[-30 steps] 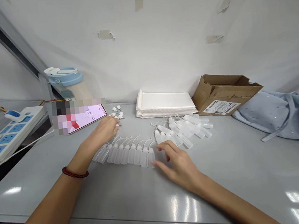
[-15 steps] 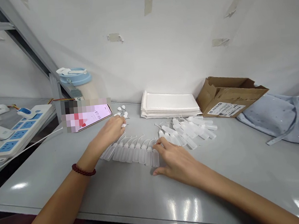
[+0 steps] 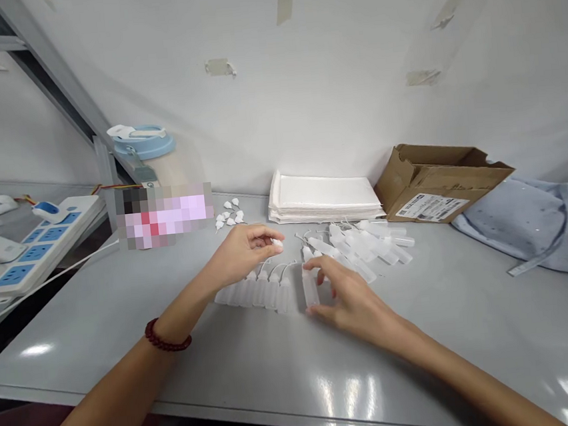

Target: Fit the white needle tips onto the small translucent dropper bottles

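My left hand is closed, pinching a small white cap between thumb and fingertips, above the row of bottles. My right hand grips a translucent plastic squeeze bottle, thumb near its bottom and fingers near its neck. To the left of that bottle, several similar bottles lie side by side, thin strips trailing from their necks; my left forearm hides part of this row. Several more white caps are scattered beyond my left hand. A loose pile of bottles lies behind my right hand.
A stack of white padded envelopes and an open cardboard box stand by the wall. Light blue cloth lies at the right. A power strip, its cable and a blue-lidded cup are at the left on the grey table.
My left hand has moved right from the scattered caps, carrying a white cap. My right hand has shifted slightly right with the end bottle, opening a gap between it and the row.
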Available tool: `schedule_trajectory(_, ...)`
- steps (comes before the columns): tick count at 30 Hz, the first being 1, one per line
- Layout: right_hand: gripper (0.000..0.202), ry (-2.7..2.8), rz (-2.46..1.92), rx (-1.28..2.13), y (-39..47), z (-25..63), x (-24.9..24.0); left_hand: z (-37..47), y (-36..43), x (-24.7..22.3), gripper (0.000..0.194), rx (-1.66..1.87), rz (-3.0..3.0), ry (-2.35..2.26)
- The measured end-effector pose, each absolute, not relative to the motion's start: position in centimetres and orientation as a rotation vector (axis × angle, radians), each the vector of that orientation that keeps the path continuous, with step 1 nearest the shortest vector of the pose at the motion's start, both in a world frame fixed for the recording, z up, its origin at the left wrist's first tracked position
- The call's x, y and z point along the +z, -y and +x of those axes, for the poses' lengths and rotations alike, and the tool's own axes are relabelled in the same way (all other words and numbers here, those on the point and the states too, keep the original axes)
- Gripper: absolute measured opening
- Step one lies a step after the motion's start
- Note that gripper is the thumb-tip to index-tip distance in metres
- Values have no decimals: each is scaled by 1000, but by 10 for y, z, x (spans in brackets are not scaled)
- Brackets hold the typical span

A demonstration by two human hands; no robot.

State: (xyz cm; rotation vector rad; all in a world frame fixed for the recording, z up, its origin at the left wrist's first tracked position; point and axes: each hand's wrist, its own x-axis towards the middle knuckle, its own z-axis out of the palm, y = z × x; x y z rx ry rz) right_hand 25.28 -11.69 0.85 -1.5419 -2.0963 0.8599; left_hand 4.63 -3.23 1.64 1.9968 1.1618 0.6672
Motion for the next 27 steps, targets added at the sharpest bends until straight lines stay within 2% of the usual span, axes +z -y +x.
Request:
schedule_trajectory(3, 47, 1796, -1371, 1026, 119, 264, 7, 53, 41, 17, 32, 705, 1754, -1072)
schedule_trajectory(9, 43, 1399, -1061, 1394, 120, 274, 5, 66, 53, 13, 24, 653, 1414, -928)
schedule_trajectory(14, 37, 1285, -1030, 1490, 122, 278, 5, 74, 60, 8, 26, 661, 1292, -885)
schedule_trajectory(21, 40, 1296, -1055, 1569, 122, 281, 6, 78, 62, 6, 24, 651, 1108, -907)
schedule_trajectory(27, 44, 1399, -1069, 1544, 123, 284, 7, 75, 62, 6, 24, 619, 1179, -886)
